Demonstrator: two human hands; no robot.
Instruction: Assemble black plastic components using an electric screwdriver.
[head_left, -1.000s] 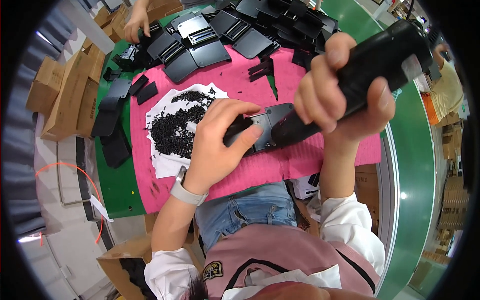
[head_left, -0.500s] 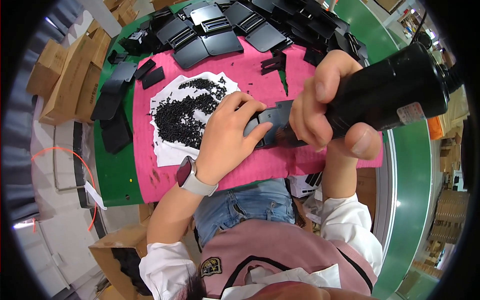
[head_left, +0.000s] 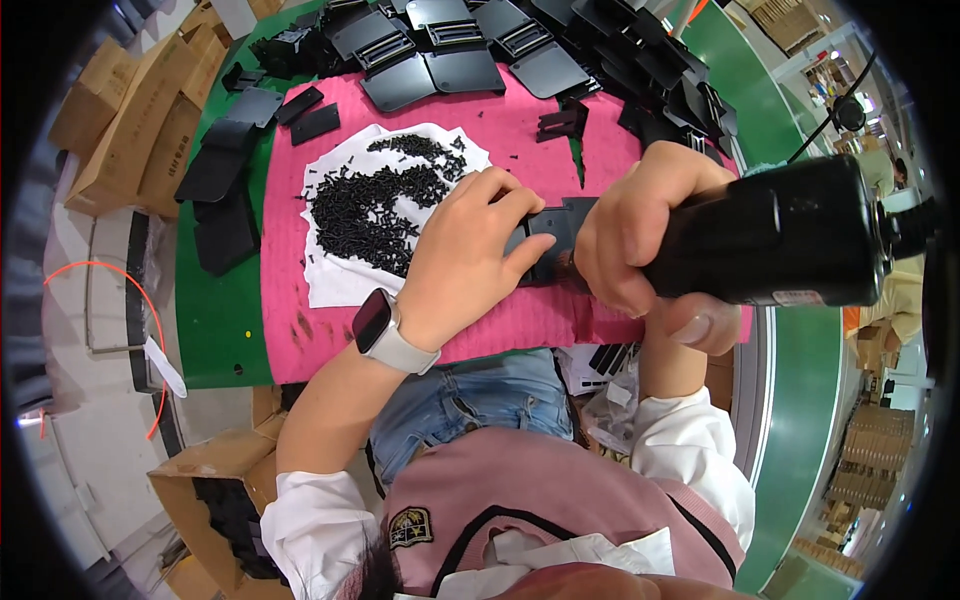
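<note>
While the left hand lies on the plate, the right grasps the electric screwdriver

As I watch from my station, the dark plate (head_left: pixel 562 226) sits on the pink sheet (head_left: pixel 490 325), partly hidden between both hands. It looks flat and satin grey-black, with a step in its far edge and a small round spot on its face. The left hand (head_left: pixel 472 238) has thumb and fingertips spread on it; I can't tell whether they pinch an edge. The right hand (head_left: pixel 635 225) is wrapped firmly round the electric screwdriver (head_left: pixel 775 235), a thick, glossy black cylinder tilted over the plate. Its working tip is hidden from me. To the left, small black screws (head_left: pixel 365 205) lie heaped on a white cloth (head_left: pixel 340 287).
</note>
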